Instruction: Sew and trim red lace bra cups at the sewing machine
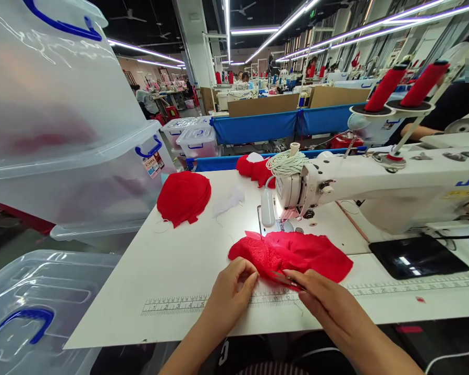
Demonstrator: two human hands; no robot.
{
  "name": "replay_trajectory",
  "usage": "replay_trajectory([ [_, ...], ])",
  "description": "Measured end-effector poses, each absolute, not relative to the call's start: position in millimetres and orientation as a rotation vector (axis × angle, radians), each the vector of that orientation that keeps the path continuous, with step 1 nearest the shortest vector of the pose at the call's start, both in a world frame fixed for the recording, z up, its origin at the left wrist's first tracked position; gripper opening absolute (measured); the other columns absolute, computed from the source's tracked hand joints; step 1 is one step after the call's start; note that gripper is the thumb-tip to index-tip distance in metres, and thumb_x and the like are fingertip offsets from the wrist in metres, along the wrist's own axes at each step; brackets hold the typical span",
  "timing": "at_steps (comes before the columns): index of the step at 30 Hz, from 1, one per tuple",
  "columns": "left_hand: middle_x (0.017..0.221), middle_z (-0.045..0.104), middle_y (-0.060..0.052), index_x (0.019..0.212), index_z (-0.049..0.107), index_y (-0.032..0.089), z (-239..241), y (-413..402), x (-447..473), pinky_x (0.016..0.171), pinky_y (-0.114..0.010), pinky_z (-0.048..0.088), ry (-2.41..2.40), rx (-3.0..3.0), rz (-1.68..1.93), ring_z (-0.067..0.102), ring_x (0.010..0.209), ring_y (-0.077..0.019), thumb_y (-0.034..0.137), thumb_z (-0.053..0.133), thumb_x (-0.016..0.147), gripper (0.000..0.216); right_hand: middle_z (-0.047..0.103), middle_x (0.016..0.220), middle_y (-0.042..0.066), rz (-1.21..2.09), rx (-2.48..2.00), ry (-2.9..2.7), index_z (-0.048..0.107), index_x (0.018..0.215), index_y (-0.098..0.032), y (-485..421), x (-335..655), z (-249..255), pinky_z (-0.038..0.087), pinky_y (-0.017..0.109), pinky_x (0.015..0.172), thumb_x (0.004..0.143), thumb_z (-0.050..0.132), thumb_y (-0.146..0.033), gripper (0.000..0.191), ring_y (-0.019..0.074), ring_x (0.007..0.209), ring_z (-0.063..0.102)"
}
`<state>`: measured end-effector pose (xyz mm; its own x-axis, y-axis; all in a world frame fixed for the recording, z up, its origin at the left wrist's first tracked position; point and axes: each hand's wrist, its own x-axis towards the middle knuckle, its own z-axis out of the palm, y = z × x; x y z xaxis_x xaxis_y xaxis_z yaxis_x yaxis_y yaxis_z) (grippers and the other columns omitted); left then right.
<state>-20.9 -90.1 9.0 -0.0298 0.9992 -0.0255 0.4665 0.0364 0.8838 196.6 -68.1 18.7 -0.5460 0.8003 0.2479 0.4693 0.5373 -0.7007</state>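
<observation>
A long factory hall with strip lights and rows of sewing stations stretched away in the background, and a white work table (172, 271) filled the near middle. On the left, stacked clear plastic bins (62, 130) with blue handles rose above the table edge; a small label on one was too small to read. On the right stood a white sewing machine (375, 182), showing the blue letters "JU" at the frame's edge, with two red thread cones (406, 86) behind it. A printed ruler strip (172, 304) with numbers ran along the near edge of the table. A red lace fabric piece (297, 255) lay just near of the needle, directly beyond both hands. A folded red stack (183, 197) sat farther left. The left hand (230, 291) was curled, fingertips pinching the fabric's near left edge. The right hand (324, 302) lay flatter, fingers pressing the near edge; whether it gripped could not be told.
</observation>
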Motion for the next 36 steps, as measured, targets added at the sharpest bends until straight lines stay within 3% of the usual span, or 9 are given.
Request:
replay_trajectory([
  [5,0.085,0.056,-0.004,0.073,0.048,0.022,7,-94,-20,0.072,-0.030,0.045,1.532,1.547,1.015,0.054,0.079,-0.0180,0.027,0.044,0.085,0.014,0.065,0.077,0.005,-0.060,-0.903,-2.279,0.063,0.115,-0.015,-54,181,4,0.044,0.023,0.049,0.098,0.041,-0.024,0.030,0.0163,0.066,0.058],
  [9,0.088,0.057,-0.005,0.072,0.049,0.022,6,-95,-21,0.074,-0.031,0.047,1.508,1.514,1.045,0.055,0.081,-0.0184,0.027,0.046,0.084,0.014,0.065,0.073,0.004,-0.393,-0.872,-2.286,0.067,0.108,-0.014,-53,176,0,0.030,0.024,0.041,0.093,0.047,-0.013,0.025,0.0157,0.063,0.055],
  [13,0.083,0.058,-0.004,0.070,0.050,0.021,8,-96,-20,0.071,-0.030,0.047,1.546,1.426,1.056,0.057,0.077,-0.0179,0.031,0.048,0.082,0.015,0.067,0.078,0.005,-0.442,-0.844,-2.318,0.067,0.108,-0.013,-51,174,2,0.031,0.026,0.043,0.091,0.044,-0.005,0.030,0.0164,0.067,0.053],
  [20,0.049,0.045,0.007,0.076,0.055,0.020,6,-91,-13,0.042,-0.025,0.033,1.691,1.175,0.873,0.039,0.039,-0.0106,0.044,0.053,0.076,0.024,0.067,0.077,0.005,-0.476,-0.795,-2.320,0.065,0.106,-0.011,-50,171,6,0.027,0.026,0.043,0.089,0.040,0.000,0.033,0.0169,0.067,0.052],
  [27,0.041,0.043,0.009,0.065,0.045,0.022,4,-87,-12,0.039,-0.022,0.025,1.557,1.077,0.945,0.031,0.034,-0.0073,0.039,0.051,0.072,0.020,0.067,0.078,0.007,-0.493,-0.765,-2.367,0.065,0.108,-0.010,-50,169,3,0.032,0.026,0.045,0.089,0.038,-0.001,0.034,0.0180,0.070,0.054],
  [36,0.039,0.039,0.010,0.066,0.051,0.021,2,-90,-12,0.040,-0.023,0.025,1.611,1.090,0.925,0.031,0.035,-0.0083,0.039,0.054,0.071,0.019,0.064,0.073,0.006,-0.531,-0.751,-2.388,0.067,0.105,-0.011,-47,163,2,0.035,0.025,0.045,0.088,0.039,0.000,0.034,0.0168,0.066,0.052],
])
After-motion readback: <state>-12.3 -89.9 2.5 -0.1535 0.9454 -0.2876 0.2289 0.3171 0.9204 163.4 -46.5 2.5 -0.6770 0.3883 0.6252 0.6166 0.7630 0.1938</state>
